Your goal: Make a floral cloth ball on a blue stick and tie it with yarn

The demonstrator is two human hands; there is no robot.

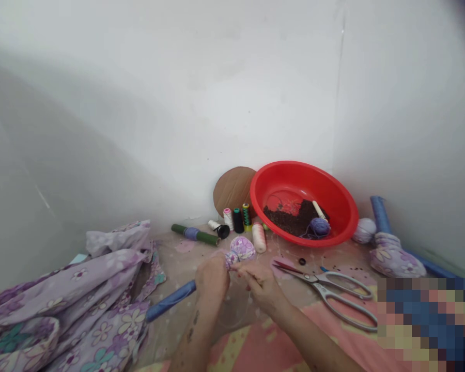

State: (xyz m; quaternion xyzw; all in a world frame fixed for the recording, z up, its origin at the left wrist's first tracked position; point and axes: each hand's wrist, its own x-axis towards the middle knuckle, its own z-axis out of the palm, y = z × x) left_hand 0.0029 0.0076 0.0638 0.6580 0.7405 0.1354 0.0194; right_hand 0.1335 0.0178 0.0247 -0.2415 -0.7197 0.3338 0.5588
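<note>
My left hand (pixel 213 279) is closed around a blue wrapped stick (pixel 171 300), whose lower end sticks out to the left. Just beyond that fist, a rounded bundle of purple floral cloth (pixel 243 248) sits at the stick's other end, with bluish yarn (pixel 233 257) wound about its neck. Close beside the neck, my right hand (pixel 259 285) is pinched shut on what looks like a thin strand of the yarn. The fingertips partly hide the strand. Large scissors (pixel 318 281) lie spread to the right of this hand.
A red basin (pixel 349 204) holding dark soil and a purple yarn ball (pixel 320 226) leans at the back. Thread spools (pixel 237 221) stand near a cardboard disc (pixel 232 191). Floral cloth (pixel 101 289) heaps at left; another cloth-topped stick (pixel 397 261) lies right. A green stick (pixel 207 237) rests behind.
</note>
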